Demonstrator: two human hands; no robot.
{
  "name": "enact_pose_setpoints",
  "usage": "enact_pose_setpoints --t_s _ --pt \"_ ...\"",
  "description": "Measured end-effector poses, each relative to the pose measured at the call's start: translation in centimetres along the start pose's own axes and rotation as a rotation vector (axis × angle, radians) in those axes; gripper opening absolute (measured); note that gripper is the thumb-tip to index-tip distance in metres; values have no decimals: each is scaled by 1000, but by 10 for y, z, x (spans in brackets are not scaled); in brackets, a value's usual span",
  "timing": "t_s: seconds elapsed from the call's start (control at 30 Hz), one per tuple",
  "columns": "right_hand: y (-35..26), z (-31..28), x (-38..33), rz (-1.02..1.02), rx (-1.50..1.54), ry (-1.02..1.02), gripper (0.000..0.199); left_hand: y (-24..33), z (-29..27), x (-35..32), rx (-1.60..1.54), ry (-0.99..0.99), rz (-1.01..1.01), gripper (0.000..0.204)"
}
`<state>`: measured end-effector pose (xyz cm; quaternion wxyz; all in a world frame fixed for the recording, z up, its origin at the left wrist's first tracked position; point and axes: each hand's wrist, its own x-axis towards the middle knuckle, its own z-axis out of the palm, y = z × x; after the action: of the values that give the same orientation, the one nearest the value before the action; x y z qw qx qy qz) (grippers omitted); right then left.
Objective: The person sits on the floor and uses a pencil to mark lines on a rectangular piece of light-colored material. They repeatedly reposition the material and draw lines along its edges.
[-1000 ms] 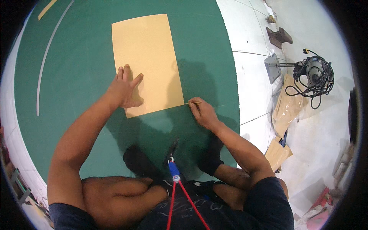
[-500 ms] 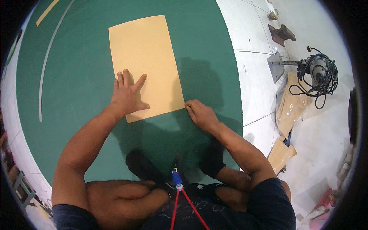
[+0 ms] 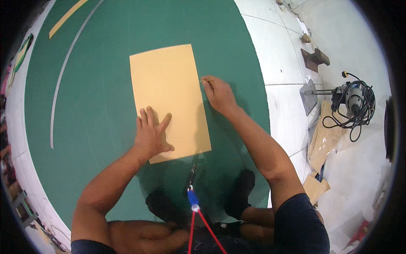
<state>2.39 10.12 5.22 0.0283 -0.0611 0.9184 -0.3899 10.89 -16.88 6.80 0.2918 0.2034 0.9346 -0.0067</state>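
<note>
The right hand (image 3: 220, 95) pinches a slim yellowish stick (image 3: 210, 79) just beside the right edge of a flat, rectangular tan sheet (image 3: 167, 84); the left hand (image 3: 151, 134), fingers wide, rests on its lower-left part, inside the edges of a dark-green mat (image 3: 97, 106)

Green cloth (image 3: 101, 97) is lying open between the grey strip (image 3: 63, 67) and the left edge of the yellow sheet (image 3: 169, 80), and is also giving a hand flat room past the sheet's far edge. The left hand (image 3: 152, 134) is covering the sheet's near left part, and the right hand (image 3: 219, 95) is blocking the space along its right edge. Feet (image 3: 241, 190) and a hanging cord (image 3: 193, 198) are crowding the near side.
</note>
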Motion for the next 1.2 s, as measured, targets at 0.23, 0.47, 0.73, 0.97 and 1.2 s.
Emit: enact_pose_setpoints --t_s 0.23,0.47,0.73,0.97,1.2 --pt "16 13 112 -12 30 119 31 -1 9 0 -66 58 28 121" --pt "31 34 152 30 -62 203 32 0 9 1 -46 34 25 122" --pt "26 26 149 4 -113 157 33 -1 9 -2 -37 37 32 121" --pt "33 19 97 -78 -319 -7 28 1 11 0 -35 105 33 122" --pt "24 6 -58 -215 -286 -76 24 4 4 5 -10 41 5 123"
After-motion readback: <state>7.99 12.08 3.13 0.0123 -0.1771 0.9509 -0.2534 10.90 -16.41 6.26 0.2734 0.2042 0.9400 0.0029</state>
